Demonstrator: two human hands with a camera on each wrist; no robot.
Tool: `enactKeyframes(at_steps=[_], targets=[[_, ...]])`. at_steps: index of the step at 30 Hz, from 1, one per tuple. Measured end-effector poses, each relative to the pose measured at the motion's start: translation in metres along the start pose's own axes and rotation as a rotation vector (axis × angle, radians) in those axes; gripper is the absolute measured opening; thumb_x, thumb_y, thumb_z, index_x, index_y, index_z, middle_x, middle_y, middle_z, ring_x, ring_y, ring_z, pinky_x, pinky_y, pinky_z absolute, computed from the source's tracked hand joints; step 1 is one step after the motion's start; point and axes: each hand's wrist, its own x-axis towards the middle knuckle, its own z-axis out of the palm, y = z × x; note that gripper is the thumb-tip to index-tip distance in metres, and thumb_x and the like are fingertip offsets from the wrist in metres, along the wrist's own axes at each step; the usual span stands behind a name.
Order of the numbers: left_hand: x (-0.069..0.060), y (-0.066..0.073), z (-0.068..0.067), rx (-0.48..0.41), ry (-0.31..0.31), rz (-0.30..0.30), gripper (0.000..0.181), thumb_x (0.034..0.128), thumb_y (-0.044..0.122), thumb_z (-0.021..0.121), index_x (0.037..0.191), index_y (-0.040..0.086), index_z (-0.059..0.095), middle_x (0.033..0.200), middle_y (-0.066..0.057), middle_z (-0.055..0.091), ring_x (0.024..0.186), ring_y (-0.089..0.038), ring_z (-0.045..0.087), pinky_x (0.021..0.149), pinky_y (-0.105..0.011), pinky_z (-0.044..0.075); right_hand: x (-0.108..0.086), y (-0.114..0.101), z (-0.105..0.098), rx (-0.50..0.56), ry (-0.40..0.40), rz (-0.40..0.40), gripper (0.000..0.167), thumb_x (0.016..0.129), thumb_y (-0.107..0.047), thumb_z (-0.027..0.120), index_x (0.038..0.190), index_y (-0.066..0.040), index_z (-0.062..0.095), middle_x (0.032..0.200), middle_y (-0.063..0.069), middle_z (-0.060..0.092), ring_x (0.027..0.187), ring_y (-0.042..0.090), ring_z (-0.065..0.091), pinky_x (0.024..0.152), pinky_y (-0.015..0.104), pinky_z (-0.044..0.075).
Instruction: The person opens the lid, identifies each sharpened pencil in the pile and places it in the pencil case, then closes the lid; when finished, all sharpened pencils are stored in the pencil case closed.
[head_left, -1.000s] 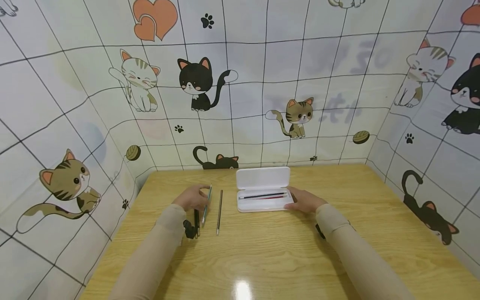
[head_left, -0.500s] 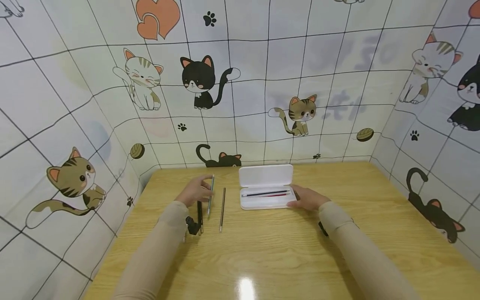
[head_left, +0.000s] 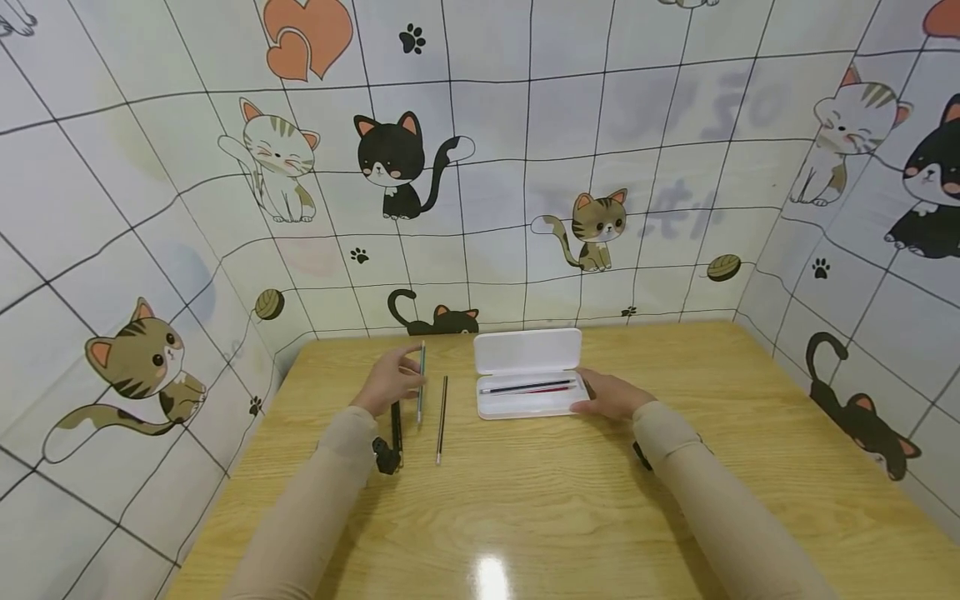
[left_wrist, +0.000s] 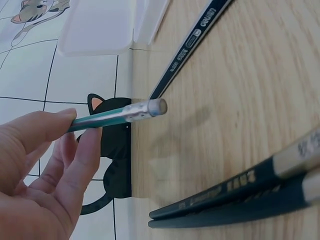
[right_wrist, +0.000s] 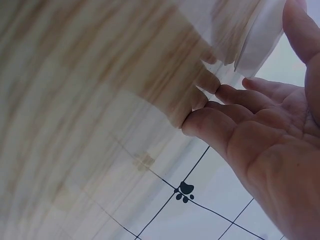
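Note:
The left hand pinches a teal pencil between thumb and fingers; in the left wrist view its metal-and-eraser end points away from the hand, above the table. An open white pencil case holds a dark pencil and a red one. At the case's right edge rests the right hand, its thumb by the front corner. The right wrist view shows this hand with fingers extended, fingertips at the tabletop beside the white case.
A dark pencil lies between the left hand and the case. Two dark pencils lie side by side under the left wrist, near a black wrist device. A cat-print cloth stands behind the wooden table.
The left hand has moved a little toward the back of the table with the teal pencil, which now stands more upright in the head view. The right hand stays at the case.

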Motion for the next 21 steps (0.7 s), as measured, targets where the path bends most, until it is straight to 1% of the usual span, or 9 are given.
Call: enactKeyframes(at_steps=[7,14,21], targets=[[0.004,-0.003,0.004,0.001,0.033,0.05,0.071,0.0931,-0.003,0.069,0.156,0.019,0.042,0.118,-0.016,0.057,0.099,-0.027,0.064,0.078,-0.039,0.061,0.0,-0.003,0.0,-0.016,0.003,0.009,0.084,0.099,-0.039,0.067,0.158,0.004,0.025,0.159,0.029,0.031,0.145,0.048,0.03,0.117,0.06,0.026],[0.003,0.0,0.007,0.032,0.062,0.105,0.069,0.0938,-0.002,0.069,0.154,0.018,0.043,0.116,-0.015,0.058,0.096,-0.025,0.064,0.078,-0.039,0.061,0.002,-0.003,0.0,-0.015,0.0,0.02,0.085,0.098,-0.04,0.067,0.159,0.002,0.024,0.16,0.027,0.031,0.146,0.047,0.029,0.118,0.06,0.025],[0.003,0.003,0.012,0.046,0.106,0.146,0.068,0.0924,-0.002,0.07,0.153,0.016,0.046,0.113,-0.014,0.06,0.093,-0.022,0.063,0.074,-0.034,0.061,0.0,-0.004,0.0,-0.013,0.001,0.012,0.085,0.097,-0.04,0.068,0.158,0.001,0.026,0.158,0.028,0.033,0.145,0.048,0.03,0.116,0.062,0.026]])
